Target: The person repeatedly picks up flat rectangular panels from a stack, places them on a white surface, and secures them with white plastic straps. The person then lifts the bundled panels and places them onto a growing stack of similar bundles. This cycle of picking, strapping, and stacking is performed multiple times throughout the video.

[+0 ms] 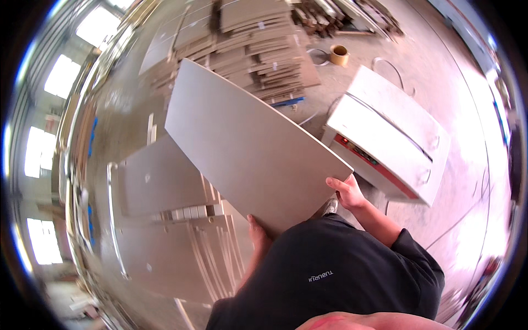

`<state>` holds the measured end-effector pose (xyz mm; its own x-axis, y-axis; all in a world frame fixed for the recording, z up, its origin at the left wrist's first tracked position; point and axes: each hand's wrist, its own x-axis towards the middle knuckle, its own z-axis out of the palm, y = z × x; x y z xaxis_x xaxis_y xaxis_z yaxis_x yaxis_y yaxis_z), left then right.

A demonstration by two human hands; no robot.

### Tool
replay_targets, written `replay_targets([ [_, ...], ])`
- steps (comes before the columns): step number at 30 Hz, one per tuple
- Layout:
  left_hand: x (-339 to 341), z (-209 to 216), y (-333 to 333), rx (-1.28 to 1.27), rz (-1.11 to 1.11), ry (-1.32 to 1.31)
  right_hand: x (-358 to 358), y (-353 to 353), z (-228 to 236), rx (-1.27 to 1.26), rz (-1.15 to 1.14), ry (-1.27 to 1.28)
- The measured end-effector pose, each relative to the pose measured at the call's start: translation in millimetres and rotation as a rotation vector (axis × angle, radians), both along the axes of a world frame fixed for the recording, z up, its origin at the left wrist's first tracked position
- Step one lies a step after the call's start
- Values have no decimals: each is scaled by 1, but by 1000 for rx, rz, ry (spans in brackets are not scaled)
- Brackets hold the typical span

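A large flat grey-beige board (242,143) is held out in front of my body, its long side reaching away to the upper left. My left hand (258,234) grips its near left edge, thumb on the face and the other fingers hidden by the board. On the near right corner, my right hand (346,191) is closed, thumb lying on top and fingers round the edge. The board's near edge is close to my dark shirt.
To the left, similar boards (159,181) lie stacked by a metal rail (114,220). Flattened cardboard stacks (258,49) stand ahead. A white strapping machine (390,137) with a red-trimmed panel is at right. Behind it, a tape-like yellow roll (339,55) rests on the floor.
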<state>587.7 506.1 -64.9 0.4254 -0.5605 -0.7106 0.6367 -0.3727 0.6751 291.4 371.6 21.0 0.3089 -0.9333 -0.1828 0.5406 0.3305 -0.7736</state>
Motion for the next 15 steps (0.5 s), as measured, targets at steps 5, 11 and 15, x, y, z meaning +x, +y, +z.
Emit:
replay_targets([
  [5,-58,43,-32,17,-259,-98,-89,60,-28,173,-298,-134],
  [11,-113,-15,-88,29,-588,-277,-166,141,-76,338,-657,-350],
  [15,-176,-30,-129,34,-895,-356,-195,200,-124,441,-820,-458],
])
